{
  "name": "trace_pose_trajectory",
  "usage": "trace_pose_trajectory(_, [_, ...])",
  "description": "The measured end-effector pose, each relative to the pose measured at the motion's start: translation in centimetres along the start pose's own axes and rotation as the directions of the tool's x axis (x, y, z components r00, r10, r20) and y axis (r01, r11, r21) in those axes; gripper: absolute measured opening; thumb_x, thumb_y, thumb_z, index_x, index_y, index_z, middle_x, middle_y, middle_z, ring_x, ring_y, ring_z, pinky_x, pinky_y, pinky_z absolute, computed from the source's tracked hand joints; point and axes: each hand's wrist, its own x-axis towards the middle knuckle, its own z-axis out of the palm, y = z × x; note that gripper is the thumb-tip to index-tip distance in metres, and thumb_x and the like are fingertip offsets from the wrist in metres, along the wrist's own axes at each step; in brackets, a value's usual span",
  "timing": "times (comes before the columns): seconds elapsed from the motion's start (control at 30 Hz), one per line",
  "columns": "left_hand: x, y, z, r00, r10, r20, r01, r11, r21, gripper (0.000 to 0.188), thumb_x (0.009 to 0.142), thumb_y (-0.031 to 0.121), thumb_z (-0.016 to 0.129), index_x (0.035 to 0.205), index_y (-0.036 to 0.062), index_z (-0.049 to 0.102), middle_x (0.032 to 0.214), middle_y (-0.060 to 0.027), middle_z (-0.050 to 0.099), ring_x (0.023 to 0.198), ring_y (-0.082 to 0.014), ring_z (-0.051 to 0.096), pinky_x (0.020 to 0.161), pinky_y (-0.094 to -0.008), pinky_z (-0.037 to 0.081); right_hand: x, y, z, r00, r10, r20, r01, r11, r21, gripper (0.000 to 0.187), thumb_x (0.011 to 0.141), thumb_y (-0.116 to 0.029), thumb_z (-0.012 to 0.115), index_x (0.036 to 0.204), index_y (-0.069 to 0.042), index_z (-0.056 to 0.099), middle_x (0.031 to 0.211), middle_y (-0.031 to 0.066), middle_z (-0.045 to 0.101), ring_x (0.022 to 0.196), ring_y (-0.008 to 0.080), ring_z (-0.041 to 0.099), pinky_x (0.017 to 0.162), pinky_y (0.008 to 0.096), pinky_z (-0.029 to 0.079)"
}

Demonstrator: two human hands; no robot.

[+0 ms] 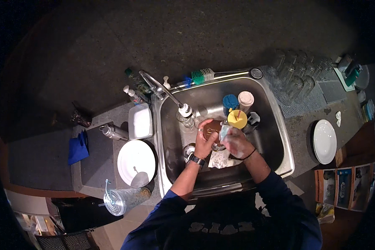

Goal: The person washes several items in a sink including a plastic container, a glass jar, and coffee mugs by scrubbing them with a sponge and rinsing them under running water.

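Note:
Over the metal sink (284,137), my left hand (202,143) is wrapped round a brown rounded vessel (213,128), perhaps a cup, with light marks on its side. My right hand (239,144), wet with suds, is closed on a pale blue and white sponge (224,132), held against or very near the vessel's right side. Just beyond it in the basin stand a yellow-lidded cup (237,119), a blue-lidded container (230,101), a white-topped tumbler (246,99) and a dark cup (252,120). A clear glass (186,121) sits beneath the faucet head (185,110).
Left of the sink are a white plate (131,160), a white rectangular tub (140,121), a metal bottle (114,132) and a clear tumbler with a straw (117,203). To the right, several glasses (296,85) stand on a grey mat (296,109), with white plates (324,141) nearer.

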Motion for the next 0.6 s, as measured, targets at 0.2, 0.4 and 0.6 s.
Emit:
trace_pose_trajectory(0.2, [1.7,-0.4,-0.1,0.925,-0.378,0.045,0.367,0.853,-0.371,0.034,0.098,0.026,0.054,0.123,0.0038,0.054,0.125,-0.0084,0.056,0.115,-0.0195,0.052,0.103,-0.0327,0.037,0.7,1.4,-1.0,0.98,-0.088,-0.179,0.012,0.921,-0.388,0.024,0.088,-0.012,0.065,0.109,-0.004,0.057,0.1,0.0022,0.062,0.092,0.0132,0.061,0.079,0.0289,0.048])
trace_pose_trajectory(0.4, [1.1,0.1,1.2,0.978,0.122,-0.169,-0.104,0.988,0.113,0.028,0.094,0.02,0.055,0.114,0.0005,0.059,0.116,-0.0083,0.059,0.11,-0.018,0.053,0.1,-0.0323,0.038,0.5,2.0,-0.6,0.952,-0.181,-0.245,0.059,0.898,-0.435,0.027,0.09,-0.02,0.065,0.108,-0.003,0.056,0.098,0.0054,0.062,0.092,0.0175,0.061,0.081,0.0323,0.049])
trace_pose_trajectory(0.6, [3.5,3.7,-0.4,0.572,-0.761,0.306,0.726,0.295,-0.622,0.045,0.094,0.047,0.05,0.112,0.0081,0.063,0.098,-0.008,0.07,0.082,-0.0257,0.069,0.069,-0.0385,0.059,-1.3,-1.3,-3.8,0.859,0.003,0.513,0.451,-0.482,-0.751,0.047,0.078,-0.018,0.067,0.125,-0.013,0.058,0.124,0.0096,0.057,0.121,0.0293,0.051,0.104,0.0509,0.035])
